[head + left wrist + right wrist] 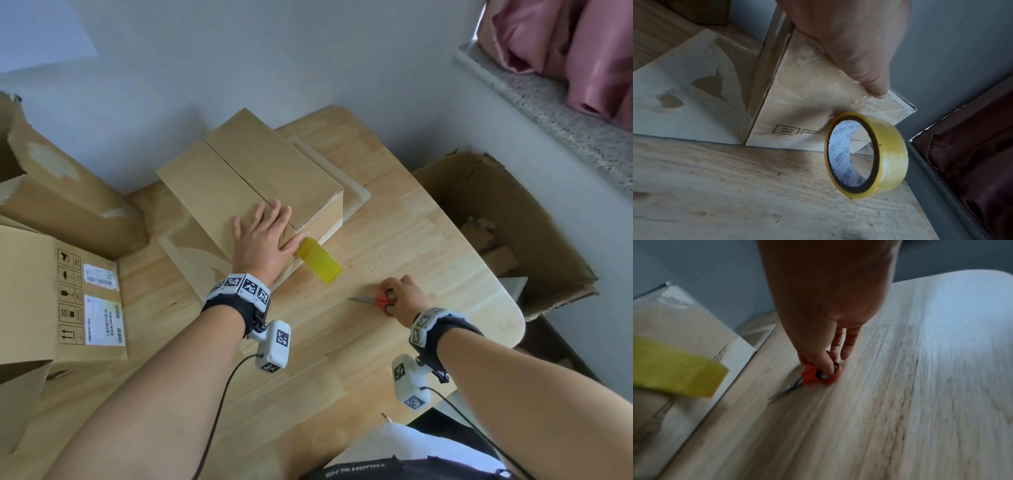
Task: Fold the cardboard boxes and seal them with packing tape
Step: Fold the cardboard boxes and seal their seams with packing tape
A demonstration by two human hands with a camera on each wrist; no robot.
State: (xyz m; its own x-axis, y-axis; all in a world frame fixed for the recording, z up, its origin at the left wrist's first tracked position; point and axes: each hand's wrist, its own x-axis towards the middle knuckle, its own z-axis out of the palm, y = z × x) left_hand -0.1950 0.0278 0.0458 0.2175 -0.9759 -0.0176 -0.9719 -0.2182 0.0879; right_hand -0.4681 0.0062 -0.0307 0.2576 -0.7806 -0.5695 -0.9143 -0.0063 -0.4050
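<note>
1. The left hand point(265, 238) lies flat, fingers straight, on the near end of the cardboard box point(246, 178), which sits folded shut on flat cardboard on the bench point(394, 246); its thumb pins clear tape at the box's edge.
2. The tape roll point(867, 154) hangs just below that thumb against the box's front face. Judged from this, the strip should stay pressed taut so the cut lands close to the roll.
3. The right hand point(402, 296) reaches down with its fingers curled into the orange handles of the scissors point(375, 300) lying on the bench, well apart from the box.
</note>
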